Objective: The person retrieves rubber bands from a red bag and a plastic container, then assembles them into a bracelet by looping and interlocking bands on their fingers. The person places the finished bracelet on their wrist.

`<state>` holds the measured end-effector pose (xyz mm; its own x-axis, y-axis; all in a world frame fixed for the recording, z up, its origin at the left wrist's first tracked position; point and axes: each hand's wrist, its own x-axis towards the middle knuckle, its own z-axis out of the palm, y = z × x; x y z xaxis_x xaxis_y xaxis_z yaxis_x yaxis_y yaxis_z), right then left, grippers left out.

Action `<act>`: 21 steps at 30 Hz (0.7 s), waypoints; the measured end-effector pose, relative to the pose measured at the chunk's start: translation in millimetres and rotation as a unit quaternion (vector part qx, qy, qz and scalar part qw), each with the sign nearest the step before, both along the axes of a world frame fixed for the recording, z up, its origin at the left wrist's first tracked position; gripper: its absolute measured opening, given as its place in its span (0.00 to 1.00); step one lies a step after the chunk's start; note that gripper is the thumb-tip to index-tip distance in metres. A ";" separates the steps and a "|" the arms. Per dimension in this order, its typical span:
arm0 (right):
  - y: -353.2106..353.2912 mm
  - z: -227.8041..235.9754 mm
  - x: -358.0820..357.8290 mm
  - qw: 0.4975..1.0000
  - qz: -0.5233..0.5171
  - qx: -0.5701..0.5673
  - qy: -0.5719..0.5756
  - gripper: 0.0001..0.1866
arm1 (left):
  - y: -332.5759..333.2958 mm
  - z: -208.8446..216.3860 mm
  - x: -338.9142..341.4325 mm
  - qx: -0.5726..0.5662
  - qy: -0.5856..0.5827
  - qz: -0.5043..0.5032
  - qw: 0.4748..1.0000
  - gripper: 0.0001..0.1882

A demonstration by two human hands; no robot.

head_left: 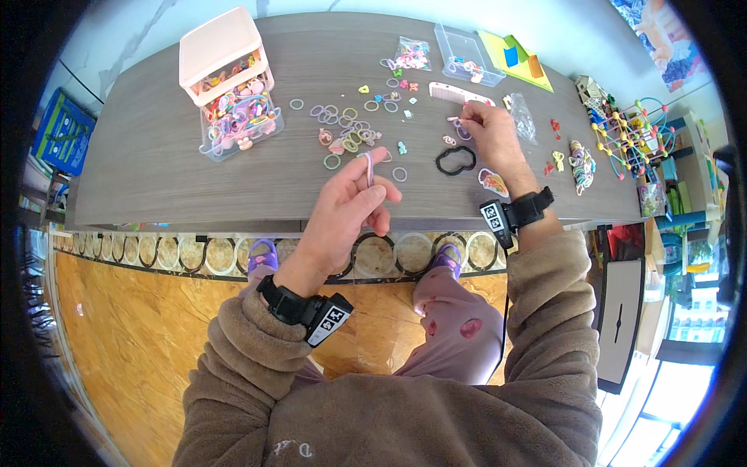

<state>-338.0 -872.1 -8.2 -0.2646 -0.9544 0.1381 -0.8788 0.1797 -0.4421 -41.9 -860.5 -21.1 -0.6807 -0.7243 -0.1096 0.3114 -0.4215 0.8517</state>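
Observation:
Over the table's front edge, my left hand (346, 206) is closed, with a pale lilac hair tie (369, 168) caught between thumb and finger. My right hand (494, 140) reaches farther out, fingertips pinched on a purple hair tie (464, 134) with a small pink piece beside it. Just below that hand lie a black hair band (440, 162) and a colourful oval hair clip (492, 182). Beyond my left hand spreads a loose cluster of pastel hair ties (350, 128). A pink-and-white comb (447, 93) lies past my right fingers.
At the far left, a pink-lidded drawer box (222, 50) stands above an open clear drawer (272, 128) full of hair accessories. Farther back are a bag of beads (411, 54), a clear tray (443, 54) and a yellow card (533, 71). A bead-and-stick frame (634, 136) stands right.

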 end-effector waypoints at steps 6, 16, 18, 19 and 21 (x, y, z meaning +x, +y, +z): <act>9.6 13.5 -8.0 0.973 0.017 -0.001 -0.229 0.03 | -0.8 2.1 0.5 0.006 -0.007 0.002 1.000 0.31; -2.6 43.4 42.8 0.825 0.099 0.054 -0.553 0.05 | -0.2 -4.2 2.3 0.008 0.010 0.021 1.000 0.27; -11.4 51.9 58.2 0.836 0.109 0.066 -0.534 0.06 | 0.5 -4.4 3.3 0.012 0.022 0.024 0.999 0.26; -18.0 54.9 67.0 0.834 0.145 0.069 -0.528 0.06 | 0.5 -4.5 4.5 0.015 0.022 0.034 0.999 0.26; -31.5 58.9 86.8 0.848 0.163 0.079 -0.499 0.07 | 0.6 -4.3 7.0 0.020 0.029 0.049 0.998 0.25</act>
<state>-251.2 -903.6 50.6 0.1070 -0.9851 -0.1345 -0.0966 0.1243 -0.9875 -34.9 -859.9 -25.3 -0.6126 -0.7837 -0.1024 0.4013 -0.4200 0.8140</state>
